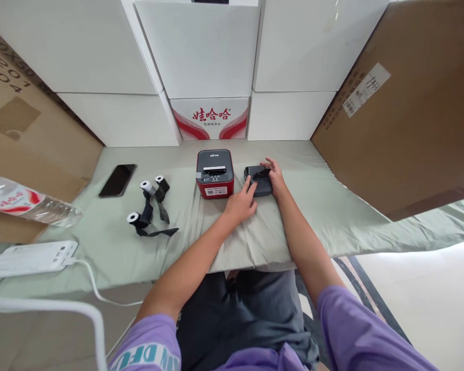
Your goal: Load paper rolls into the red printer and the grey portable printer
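A small black portable printer lies on the cloth-covered table in front of me, its top apparently raised, with a dark strip at its upper part. My left hand grips its left front edge, the index finger and thumb on the casing. From the other side, my right hand holds the right edge, with some fingers lifted behind it. What lies inside the printer is too small to make out. Just left of it stands a larger red and black receipt printer, which neither hand holds.
Several rolls of dark paper lie to the left, tails unrolled, near a black phone. A water bottle and a white power bank with a cable are farther left. White boxes and a cardboard box enclose the table.
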Motion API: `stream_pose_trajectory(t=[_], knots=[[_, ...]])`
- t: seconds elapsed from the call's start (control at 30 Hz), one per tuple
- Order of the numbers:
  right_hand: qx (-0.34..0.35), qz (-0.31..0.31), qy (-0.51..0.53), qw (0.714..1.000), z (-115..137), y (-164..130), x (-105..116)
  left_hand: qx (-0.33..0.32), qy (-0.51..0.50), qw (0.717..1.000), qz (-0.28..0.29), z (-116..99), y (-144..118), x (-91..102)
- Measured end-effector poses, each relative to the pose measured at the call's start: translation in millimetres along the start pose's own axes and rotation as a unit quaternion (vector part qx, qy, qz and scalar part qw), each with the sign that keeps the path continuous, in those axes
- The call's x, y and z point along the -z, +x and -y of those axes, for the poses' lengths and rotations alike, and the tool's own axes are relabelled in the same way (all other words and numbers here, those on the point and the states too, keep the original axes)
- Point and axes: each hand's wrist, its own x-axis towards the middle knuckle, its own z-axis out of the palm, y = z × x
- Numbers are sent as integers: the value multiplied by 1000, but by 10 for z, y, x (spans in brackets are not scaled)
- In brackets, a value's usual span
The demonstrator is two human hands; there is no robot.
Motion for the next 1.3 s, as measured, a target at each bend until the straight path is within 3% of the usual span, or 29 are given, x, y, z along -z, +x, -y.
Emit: stream_pose_trajectory(t=[0.4, 0.97, 1.3], knots=[[-4, -3, 18, 1000, -18, -4, 4, 38, -99, 994, 4, 64, 26, -2], [-33, -24, 9, 999, 83, -77, -50, 71, -65, 992, 80, -5, 148, 30], [-52, -30, 24, 998, 168, -122, -91, 72, -72, 992, 78, 9, 152, 64]])
